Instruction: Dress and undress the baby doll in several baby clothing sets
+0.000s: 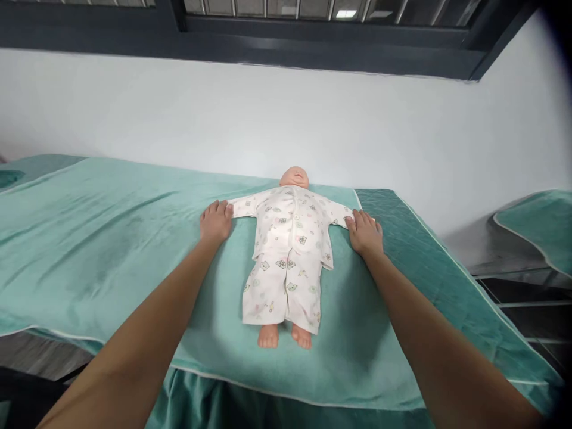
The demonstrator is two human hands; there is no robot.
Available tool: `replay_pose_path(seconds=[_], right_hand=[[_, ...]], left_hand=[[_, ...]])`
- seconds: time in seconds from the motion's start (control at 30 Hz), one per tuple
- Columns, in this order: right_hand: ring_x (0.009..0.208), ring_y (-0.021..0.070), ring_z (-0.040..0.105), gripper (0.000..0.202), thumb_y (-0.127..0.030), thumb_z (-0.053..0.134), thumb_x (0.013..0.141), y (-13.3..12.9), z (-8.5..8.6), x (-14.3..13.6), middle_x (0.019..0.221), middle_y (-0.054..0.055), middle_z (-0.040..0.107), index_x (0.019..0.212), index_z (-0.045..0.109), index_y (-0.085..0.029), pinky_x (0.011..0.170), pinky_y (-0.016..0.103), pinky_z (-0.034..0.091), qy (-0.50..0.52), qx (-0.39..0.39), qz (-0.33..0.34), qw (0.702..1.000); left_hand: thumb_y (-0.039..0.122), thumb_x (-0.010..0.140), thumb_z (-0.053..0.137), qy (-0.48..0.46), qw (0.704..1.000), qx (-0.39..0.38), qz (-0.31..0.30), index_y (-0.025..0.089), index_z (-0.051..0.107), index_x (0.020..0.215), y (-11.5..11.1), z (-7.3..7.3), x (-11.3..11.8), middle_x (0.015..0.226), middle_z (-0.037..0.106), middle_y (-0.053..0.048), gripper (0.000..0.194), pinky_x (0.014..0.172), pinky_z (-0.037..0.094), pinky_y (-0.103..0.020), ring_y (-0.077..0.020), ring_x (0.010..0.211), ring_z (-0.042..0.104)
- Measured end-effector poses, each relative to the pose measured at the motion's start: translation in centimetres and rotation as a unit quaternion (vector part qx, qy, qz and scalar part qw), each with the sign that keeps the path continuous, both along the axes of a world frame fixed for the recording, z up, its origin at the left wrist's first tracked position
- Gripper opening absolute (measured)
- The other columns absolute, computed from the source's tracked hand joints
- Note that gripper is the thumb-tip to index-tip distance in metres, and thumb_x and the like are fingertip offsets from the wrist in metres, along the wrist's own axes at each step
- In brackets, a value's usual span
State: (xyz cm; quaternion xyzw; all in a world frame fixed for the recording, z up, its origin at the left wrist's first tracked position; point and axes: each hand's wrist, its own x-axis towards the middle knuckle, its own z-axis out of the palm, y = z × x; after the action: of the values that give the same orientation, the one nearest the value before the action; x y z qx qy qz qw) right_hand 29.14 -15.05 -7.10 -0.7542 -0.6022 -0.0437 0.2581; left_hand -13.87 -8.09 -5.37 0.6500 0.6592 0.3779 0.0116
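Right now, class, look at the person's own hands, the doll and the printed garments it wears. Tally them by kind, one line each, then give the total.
Hands: 2 (left hand, right hand)
Dolls: 1 (the doll lying face up)
Garments: 2 (long-sleeved top, trousers)
Total: 5

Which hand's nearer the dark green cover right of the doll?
Right. Right hand is at the edge of the dark green cover; left hand is across the doll, at the far sleeve.
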Motion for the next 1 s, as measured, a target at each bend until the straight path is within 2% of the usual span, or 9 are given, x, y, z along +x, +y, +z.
replay_pose_path(seconds=[0.13,0.27,0.37,0.47,0.57,0.67,0.73,0.87,1.0], right_hand=[[0.143,0.0322,0.031,0.060,-0.054,0.023,0.100,-0.4,0.3,-0.4,0.154,0.015,0.039,0.144,0.045,-0.019,0.113,0.064,0.019,-0.004,0.022,-0.012,1.000],[0.144,0.0310,0.031,0.057,-0.049,0.026,0.100,-2.8,0.7,-1.1,0.156,0.015,0.036,0.144,0.044,-0.017,0.115,0.060,0.020,-0.004,0.063,0.011,0.998],[0.144,0.0303,0.032,0.055,-0.048,0.031,0.099,-7.3,0.8,-2.9,0.155,0.016,0.038,0.141,0.046,-0.016,0.115,0.056,0.024,0.044,0.087,0.059,0.994],[0.141,0.0295,0.037,0.052,-0.048,0.042,0.096,-13.9,0.4,-6.5,0.152,0.014,0.041,0.140,0.046,-0.020,0.115,0.053,0.030,0.149,0.105,0.110,0.977],[0.143,0.0291,0.033,0.047,-0.043,0.050,0.094,-20.5,0.3,-11.3,0.155,0.006,0.035,0.139,0.044,-0.032,0.115,0.057,0.032,0.219,0.075,0.161,0.960],[0.145,0.0271,0.029,0.045,-0.037,0.052,0.093,-25.0,1.4,-15.8,0.157,0.001,0.029,0.137,0.043,-0.040,0.114,0.056,0.035,0.240,0.066,0.193,0.949],[0.146,0.0276,0.026,0.041,-0.032,0.052,0.093,-26.3,2.8,-18.0,0.158,0.001,0.028,0.133,0.047,-0.037,0.112,0.056,0.038,0.204,0.061,0.220,0.952],[0.147,0.0320,0.023,0.027,-0.016,0.050,0.091,-25.8,4.9,-20.4,0.158,0.007,0.032,0.116,0.056,-0.024,0.113,0.062,0.030,0.045,0.054,0.215,0.974],[0.144,0.0358,0.029,0.018,-0.013,0.051,0.089,-23.8,5.1,-21.3,0.154,0.014,0.039,0.104,0.060,-0.020,0.112,0.067,0.025,-0.053,0.037,0.183,0.981]], left_hand=[[0.040,0.093,0.044,-0.042,0.999,0.013,0.022,0.017,0.060,0.124,-2.8,0.2,0.1,0.141,0.052,-0.021,0.042,0.113,0.026,-0.060,-0.0375,0.136,0.041],[0.041,0.093,0.045,-0.113,0.993,0.026,-0.013,0.017,0.059,0.125,-9.2,0.2,0.8,0.136,0.057,-0.018,0.042,0.113,0.031,-0.054,-0.0333,0.133,0.046],[0.045,0.091,0.050,-0.172,0.984,-0.026,-0.045,0.026,0.060,0.123,-16.2,-0.3,2.0,0.128,0.063,-0.014,0.038,0.105,0.041,-0.053,-0.0319,0.120,0.057],[0.036,0.087,0.057,-0.150,0.980,-0.035,-0.125,0.035,0.061,0.120,-22.6,-1.2,3.7,0.125,0.066,-0.008,0.033,0.113,0.034,-0.053,-0.0292,0.120,0.058],[0.030,0.087,0.056,-0.143,0.976,-0.033,-0.161,0.041,0.057,0.124,-26.6,-2.2,4.9,0.127,0.065,-0.005,0.039,0.118,0.027,-0.053,-0.0264,0.123,0.057],[0.025,0.084,0.058,-0.133,0.976,-0.019,-0.172,0.040,0.051,0.130,-28.2,-2.8,5.3,0.131,0.061,-0.007,0.048,0.117,0.028,-0.055,-0.0271,0.126,0.054],[0.022,0.085,0.057,-0.125,0.978,-0.009,-0.166,0.034,0.050,0.129,-28.5,-3.0,5.4,0.131,0.060,-0.009,0.046,0.112,0.033,-0.056,-0.0282,0.125,0.052],[0.021,0.090,0.051,-0.119,0.982,0.002,-0.148,0.022,0.055,0.114,-28.4,-2.5,5.6,0.116,0.062,-0.009,0.024,0.098,0.044,-0.048,-0.0253,0.112,0.055],[0.022,0.091,0.052,-0.119,0.985,-0.014,-0.126,0.021,0.060,0.102,-28.0,-1.7,5.8,0.101,0.064,-0.005,0.014,0.091,0.043,-0.044,-0.0238,0.100,0.056]])
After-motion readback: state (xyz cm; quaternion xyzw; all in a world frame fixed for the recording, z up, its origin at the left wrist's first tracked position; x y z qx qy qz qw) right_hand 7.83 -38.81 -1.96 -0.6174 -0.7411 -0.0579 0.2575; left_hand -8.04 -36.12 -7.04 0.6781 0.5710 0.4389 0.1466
